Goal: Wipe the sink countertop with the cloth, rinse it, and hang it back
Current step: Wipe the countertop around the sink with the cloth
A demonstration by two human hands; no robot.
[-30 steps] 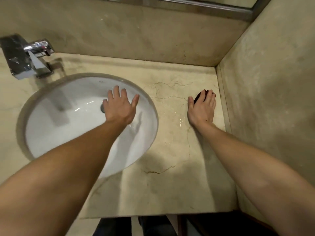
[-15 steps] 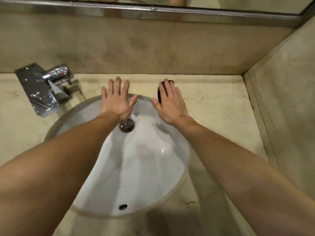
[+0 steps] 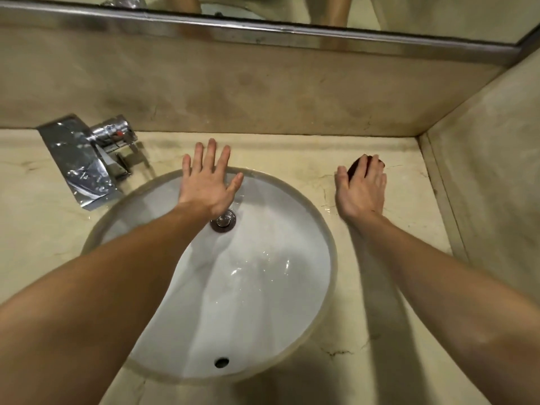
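**Dark cloth pressed flat on the bench, right of the sink**

The right hand (image 3: 361,190) lies palm-down on the beige marble bench (image 3: 292,153), near its far right corner and just short of the side wall (image 3: 493,176). Under its fingers sits a small dark crumpled cloth (image 3: 354,168), showing between thumb and forefinger and again past the fingertips. The fingers lie stretched over the cloth and press it to the bench. The grip is not curled round it.

The left hand (image 3: 209,182) is held over the far rim of the white oval sink (image 3: 329,258), palm down. Its grip is apart, with fingers straight and spread and nothing in it. The fingertips reach over the strip of bench behind the sink; whether they touch the stone I cannot tell.

A round metal drain (image 3: 224,224) shows just below the left wrist. A chrome faucet (image 3: 87,159) stands on the bench to the left of the sink. Wet streaks shine inside the sink. A metal-edged mirror (image 3: 263,29) runs along the top of the back wall.
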